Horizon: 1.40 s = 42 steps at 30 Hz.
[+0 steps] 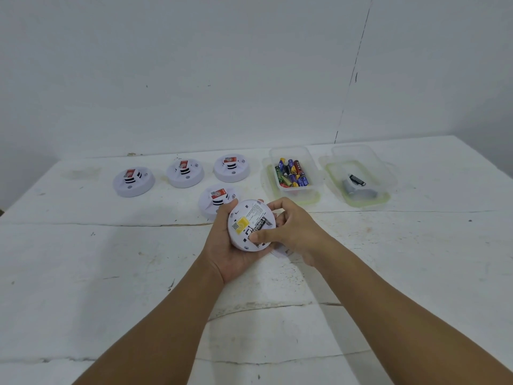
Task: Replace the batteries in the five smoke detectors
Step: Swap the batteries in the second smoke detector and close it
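Note:
My left hand (226,251) grips a white smoke detector (244,218) from below, its back side up, showing a yellow label and an open battery slot. A black battery (259,225) lies in that slot. My right hand (288,232) curls round the detector's right edge, its thumb pressing on the battery. Under my right hand a white cover piece (280,251) lies on the table. Several other detectors rest face up behind: one (133,181) at the left, one (185,172) beside it, one (231,168) further right, and one (215,200) just behind my left hand.
A clear plastic box (313,173) holding several colourful batteries stands at the back right. Further right, a second clear box (385,176) holds a dark battery (356,180). The white table (111,273) has a worn, cracked surface; a white wall stands behind it.

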Each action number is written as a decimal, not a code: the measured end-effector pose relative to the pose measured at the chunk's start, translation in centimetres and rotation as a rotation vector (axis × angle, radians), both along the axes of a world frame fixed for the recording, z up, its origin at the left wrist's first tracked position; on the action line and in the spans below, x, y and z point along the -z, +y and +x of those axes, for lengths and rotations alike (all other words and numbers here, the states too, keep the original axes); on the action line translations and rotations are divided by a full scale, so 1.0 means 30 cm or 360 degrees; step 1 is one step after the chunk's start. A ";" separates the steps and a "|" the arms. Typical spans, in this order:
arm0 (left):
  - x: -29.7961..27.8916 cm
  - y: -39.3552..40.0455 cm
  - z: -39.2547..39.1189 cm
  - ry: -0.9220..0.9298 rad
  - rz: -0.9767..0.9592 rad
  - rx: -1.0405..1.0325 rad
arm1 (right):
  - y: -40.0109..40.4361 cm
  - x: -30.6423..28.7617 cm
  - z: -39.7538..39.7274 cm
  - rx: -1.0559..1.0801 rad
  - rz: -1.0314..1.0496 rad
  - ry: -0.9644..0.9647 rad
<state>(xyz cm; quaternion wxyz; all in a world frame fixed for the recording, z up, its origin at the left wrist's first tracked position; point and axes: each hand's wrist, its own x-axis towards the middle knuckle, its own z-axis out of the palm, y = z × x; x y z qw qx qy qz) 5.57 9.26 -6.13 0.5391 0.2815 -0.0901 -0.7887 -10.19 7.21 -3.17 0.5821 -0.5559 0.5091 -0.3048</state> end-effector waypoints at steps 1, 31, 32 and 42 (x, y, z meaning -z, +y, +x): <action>0.000 0.001 0.000 -0.0010 0.0009 -0.0010 | -0.002 -0.001 0.000 0.0003 -0.0014 0.0022; -0.185 -0.257 0.014 -0.0210 -0.0165 -0.0047 | -0.558 -0.063 -0.016 -0.0118 -0.0913 0.2209; -0.186 -0.258 0.014 -0.0213 -0.0149 -0.0041 | -0.563 -0.058 -0.012 -0.0134 -0.0897 0.2225; -0.180 -0.268 0.023 -0.0301 -0.0104 0.0008 | -0.602 -0.047 -0.022 -0.0188 -0.0800 0.2098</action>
